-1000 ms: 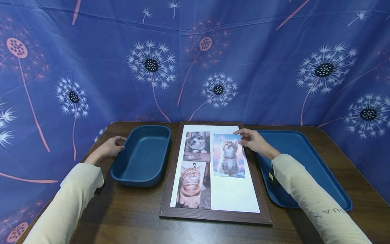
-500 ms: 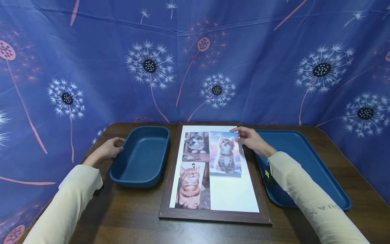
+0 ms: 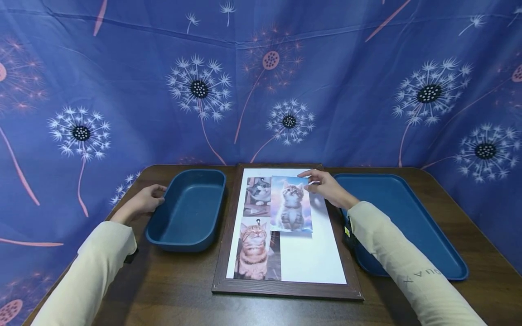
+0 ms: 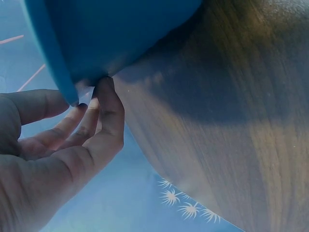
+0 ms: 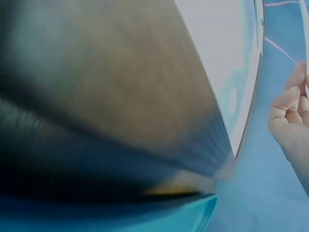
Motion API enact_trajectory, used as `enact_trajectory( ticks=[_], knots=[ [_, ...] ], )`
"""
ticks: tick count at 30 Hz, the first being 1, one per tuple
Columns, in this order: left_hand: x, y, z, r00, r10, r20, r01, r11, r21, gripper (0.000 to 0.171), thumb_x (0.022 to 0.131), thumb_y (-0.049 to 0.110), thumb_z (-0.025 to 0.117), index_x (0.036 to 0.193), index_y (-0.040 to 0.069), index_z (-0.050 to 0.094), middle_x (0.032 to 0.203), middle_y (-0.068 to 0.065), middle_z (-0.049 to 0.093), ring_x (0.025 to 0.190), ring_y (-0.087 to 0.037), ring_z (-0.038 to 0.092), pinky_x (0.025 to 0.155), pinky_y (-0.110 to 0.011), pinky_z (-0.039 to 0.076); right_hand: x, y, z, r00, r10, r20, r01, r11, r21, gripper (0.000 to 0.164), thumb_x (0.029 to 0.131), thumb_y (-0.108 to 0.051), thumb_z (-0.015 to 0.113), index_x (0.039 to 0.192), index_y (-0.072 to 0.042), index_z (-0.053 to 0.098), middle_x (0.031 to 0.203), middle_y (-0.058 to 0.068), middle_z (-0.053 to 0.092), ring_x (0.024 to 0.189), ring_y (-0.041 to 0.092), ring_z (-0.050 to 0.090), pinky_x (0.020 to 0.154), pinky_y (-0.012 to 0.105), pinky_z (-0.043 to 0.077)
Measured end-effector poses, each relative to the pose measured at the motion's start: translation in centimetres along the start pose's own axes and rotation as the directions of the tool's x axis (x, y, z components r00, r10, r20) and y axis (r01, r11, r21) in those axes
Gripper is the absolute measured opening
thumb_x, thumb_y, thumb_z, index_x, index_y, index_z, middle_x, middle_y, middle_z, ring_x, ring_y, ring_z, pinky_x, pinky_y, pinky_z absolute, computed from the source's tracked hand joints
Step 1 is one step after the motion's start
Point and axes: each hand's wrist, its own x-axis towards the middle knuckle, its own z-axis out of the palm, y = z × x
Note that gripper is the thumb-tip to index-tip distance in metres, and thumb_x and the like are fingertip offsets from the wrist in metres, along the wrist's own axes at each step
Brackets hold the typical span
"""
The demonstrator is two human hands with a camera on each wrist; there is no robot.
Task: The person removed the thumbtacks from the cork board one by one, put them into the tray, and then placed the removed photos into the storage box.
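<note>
My right hand (image 3: 328, 189) pinches a kitten photo (image 3: 291, 203) by its right edge near the top corner. The photo hovers over a framed white board (image 3: 311, 260), casting a shadow on it and covering part of a grey-and-white cat picture (image 3: 258, 197). An orange cat picture (image 3: 254, 253) lies below that on the board. My left hand (image 3: 142, 201) grips the rim of a deep blue bin (image 3: 185, 217) at its left side. In the left wrist view, the thumb is at the bin's lip (image 4: 63, 72) and the fingers touch its outer wall.
A flat blue tray (image 3: 401, 217) lies right of the frame, partly under my right forearm. All of it rests on a brown wooden table (image 3: 175, 290). A blue dandelion-print cloth (image 3: 244, 113) hangs close behind the table.
My right hand has carried the kitten photo leftward and raised it off the board, so it now overlaps the grey-and-white cat picture. The left hand stays at the bin.
</note>
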Motion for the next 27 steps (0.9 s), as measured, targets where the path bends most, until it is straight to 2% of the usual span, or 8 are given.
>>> enact_trajectory(
  ticks=[7, 13, 27],
  knots=[
    [-0.1, 0.0, 0.2, 1.0, -0.005, 0.002, 0.005, 1.0, -0.002, 0.046, 0.096, 0.006, 0.035, 0.136, -0.01, 0.021, 0.123, -0.037, 0.04, 0.098, -0.034, 0.059, 0.076, -0.044, 0.053, 0.6, -0.1, 1.0, 1.0, -0.006, -0.007, 0.006, 1.0, 0.008, 0.036, 0.091, -0.007, 0.053, 0.127, -0.01, 0.052, 0.108, 0.014, 0.048, 0.09, 0.022, 0.048, 0.081, 0.046, 0.046],
    [-0.1, -0.1, 0.3, 1.0, -0.006, -0.006, 0.007, 1.0, 0.006, 0.045, 0.096, 0.006, 0.036, 0.136, -0.01, 0.022, 0.123, -0.037, 0.041, 0.097, -0.033, 0.059, 0.076, -0.044, 0.053, 1.1, -0.5, 1.9, 1.0, -0.021, -0.02, 0.021, 1.0, 0.006, 0.036, 0.09, -0.006, 0.054, 0.126, -0.008, 0.053, 0.103, 0.015, 0.048, 0.088, 0.023, 0.047, 0.081, 0.047, 0.047],
    [0.0, -0.2, 0.3, 1.0, 0.011, -0.009, -0.01, 1.0, 0.027, 0.046, 0.096, 0.007, 0.035, 0.137, -0.01, 0.022, 0.126, -0.038, 0.038, 0.104, -0.04, 0.055, 0.079, -0.047, 0.051, 2.8, -1.9, 4.4, 0.998, -0.061, 0.021, 0.059, 0.995, 0.079, 0.037, 0.089, -0.003, 0.054, 0.125, -0.003, 0.052, 0.106, 0.017, 0.049, 0.086, 0.018, 0.049, 0.084, 0.051, 0.046]
  ],
)
